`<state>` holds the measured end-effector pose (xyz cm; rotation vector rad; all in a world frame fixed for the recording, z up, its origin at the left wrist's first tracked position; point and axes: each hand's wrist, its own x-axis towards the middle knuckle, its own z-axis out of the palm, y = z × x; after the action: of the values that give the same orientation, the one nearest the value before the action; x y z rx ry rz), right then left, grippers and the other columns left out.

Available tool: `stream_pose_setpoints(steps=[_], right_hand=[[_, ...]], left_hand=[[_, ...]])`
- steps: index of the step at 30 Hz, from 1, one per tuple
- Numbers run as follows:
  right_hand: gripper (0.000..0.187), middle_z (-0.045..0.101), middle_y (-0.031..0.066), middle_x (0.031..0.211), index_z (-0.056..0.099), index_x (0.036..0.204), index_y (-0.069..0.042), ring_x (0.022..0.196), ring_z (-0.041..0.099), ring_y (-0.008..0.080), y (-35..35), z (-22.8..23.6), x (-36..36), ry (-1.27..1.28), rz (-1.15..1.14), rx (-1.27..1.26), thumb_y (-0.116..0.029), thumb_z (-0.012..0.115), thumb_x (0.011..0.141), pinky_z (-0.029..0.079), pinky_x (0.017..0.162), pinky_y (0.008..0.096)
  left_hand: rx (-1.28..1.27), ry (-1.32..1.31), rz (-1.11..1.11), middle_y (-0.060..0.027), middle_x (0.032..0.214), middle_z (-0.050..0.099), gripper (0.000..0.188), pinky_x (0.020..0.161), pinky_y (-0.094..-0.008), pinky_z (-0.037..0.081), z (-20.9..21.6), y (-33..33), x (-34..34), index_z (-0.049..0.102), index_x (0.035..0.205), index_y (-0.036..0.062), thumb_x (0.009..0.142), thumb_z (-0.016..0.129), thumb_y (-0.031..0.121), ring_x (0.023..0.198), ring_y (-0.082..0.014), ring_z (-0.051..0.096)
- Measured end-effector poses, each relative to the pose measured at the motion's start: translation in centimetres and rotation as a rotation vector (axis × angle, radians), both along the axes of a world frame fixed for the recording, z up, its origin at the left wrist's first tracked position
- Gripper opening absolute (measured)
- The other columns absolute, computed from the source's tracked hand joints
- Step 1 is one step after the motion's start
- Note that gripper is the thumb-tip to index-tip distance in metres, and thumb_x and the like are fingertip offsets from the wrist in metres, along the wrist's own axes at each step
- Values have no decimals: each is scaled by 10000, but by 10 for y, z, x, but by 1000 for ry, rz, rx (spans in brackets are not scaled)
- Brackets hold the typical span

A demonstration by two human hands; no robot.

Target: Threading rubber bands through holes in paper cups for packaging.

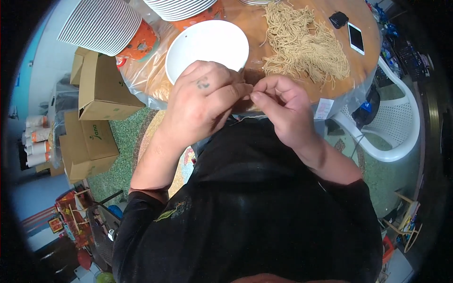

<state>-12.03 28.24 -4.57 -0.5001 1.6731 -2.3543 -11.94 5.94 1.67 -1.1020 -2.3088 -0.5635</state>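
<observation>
My left hand (204, 101) and my right hand (281, 106) meet at the near edge of a round wooden table (245, 26), fingertips pinched together. Between them is something thin, perhaps a strand of noodle; it is too small to make out. Just beyond my left hand sits an empty white bowl (207, 45). A pile of pale yellow noodles (302, 45) lies spread on the table beyond my right hand.
Stacks of white plates (101, 23) stand at the table's far left. A phone (356, 37) and a small black object (338, 19) lie at the right. Cardboard boxes (94, 89) sit on the floor left; a white plastic chair (394, 122) stands right.
</observation>
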Motion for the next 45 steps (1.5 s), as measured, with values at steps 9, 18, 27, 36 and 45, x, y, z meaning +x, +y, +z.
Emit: stream_pose_setpoints(steps=[9,18,27,36,45], right_hand=[[69,617,-70,832,718,1079,16,744,558,6,8,-1,0,304,-26,210,72,747,1049,435,666,190],[104,715,25,949,719,1003,4,791,625,67,-20,-37,-9,338,-232,9,36,813,973,511,703,252],[126,727,94,1216,669,1145,26,1146,711,120,-24,-48,-11,229,-100,113,103,714,1056,576,1023,272],[99,739,6,905,715,1004,6,811,665,45,-34,-48,-12,156,-231,22,6,812,984,545,715,252],[99,743,7,892,724,1006,1,805,660,50,-34,-44,-11,128,-223,87,-9,821,986,544,720,259]], left_hand=[[-15,-51,19,-69,1067,770,202,910,-437,571,5,1,6,749,1004,58,831,852,76,988,-297,748],[-21,-407,118,-148,1224,746,524,900,-408,599,24,-22,-9,709,1386,-7,876,812,53,1069,-282,707],[-104,-696,175,-143,1158,792,417,855,-390,633,30,-19,-15,723,1378,-23,972,772,61,979,-268,776],[-54,-972,256,-95,1172,807,254,963,-331,655,30,-18,-26,723,1366,-50,1156,639,65,1092,-163,801],[142,-930,149,-76,898,760,214,744,-314,566,15,-27,-30,784,1279,-8,1129,690,112,808,-124,676]])
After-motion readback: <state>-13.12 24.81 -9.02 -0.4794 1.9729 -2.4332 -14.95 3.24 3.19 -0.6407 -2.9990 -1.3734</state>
